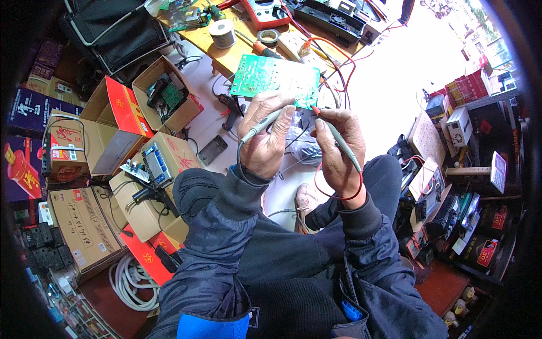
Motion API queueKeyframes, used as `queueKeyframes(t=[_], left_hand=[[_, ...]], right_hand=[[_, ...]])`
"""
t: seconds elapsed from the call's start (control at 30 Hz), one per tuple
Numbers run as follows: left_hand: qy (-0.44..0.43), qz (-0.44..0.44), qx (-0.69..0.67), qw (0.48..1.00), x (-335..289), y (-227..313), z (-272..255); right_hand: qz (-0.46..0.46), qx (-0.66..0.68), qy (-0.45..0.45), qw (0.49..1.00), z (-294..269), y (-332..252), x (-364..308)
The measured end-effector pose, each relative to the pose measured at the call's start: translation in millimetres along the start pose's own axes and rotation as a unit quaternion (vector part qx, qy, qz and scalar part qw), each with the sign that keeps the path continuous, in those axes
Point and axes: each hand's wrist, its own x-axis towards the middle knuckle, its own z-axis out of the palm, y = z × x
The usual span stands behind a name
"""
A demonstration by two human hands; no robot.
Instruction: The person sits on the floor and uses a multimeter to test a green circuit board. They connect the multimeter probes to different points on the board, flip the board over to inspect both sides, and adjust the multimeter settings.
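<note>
A green circuit board point(261, 76) is raised in front of me, its solder side facing me and its right part washed out by glare. My left hand point(264, 135) is closed on a grey test probe point(258, 127) with a dark lead; its fingers also reach the board's lower edge, though their grip there is partly hidden. Between the thumb and fingers of my right hand point(341, 152) is a second grey test probe point(345, 148), trailing a red lead point(339, 198). Its red tip end point(315, 109) is at the board's lower right corner; whether it touches, I cannot tell.
On the wooden table point(223, 61) ahead are a red multimeter point(265, 14), a solder spool point(222, 34), a tape roll point(268, 37) and an orange-handled screwdriver point(264, 48). Open cartons point(116, 127) crowd the left. A phone point(213, 150) lies on the floor; electronics and boxes point(432, 189) fill the right.
</note>
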Motion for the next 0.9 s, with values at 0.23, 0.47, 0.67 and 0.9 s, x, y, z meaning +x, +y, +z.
queueKeyframes(t=[0.23,0.47,0.67,0.9], left_hand=[[0.007,0.006,0.002,1.0,-0.5,1.1,1.5],[0.012,0.01,0.012,1.0,0.9,3.2,2.0],[0.015,0.007,0.022,1.0,1.8,5.0,1.0],[0.018,0.0,0.015,1.0,0.6,4.5,1.9]], right_hand=[[0.003,0.037,-0.005,0.999,2.1,-4.4,1.5],[0.002,0.027,-0.005,1.0,3.8,-1.6,5.9],[0.005,0.009,-0.01,1.0,4.5,-3.2,6.8],[0.003,0.017,-0.006,1.0,5.4,-2.9,7.4]])
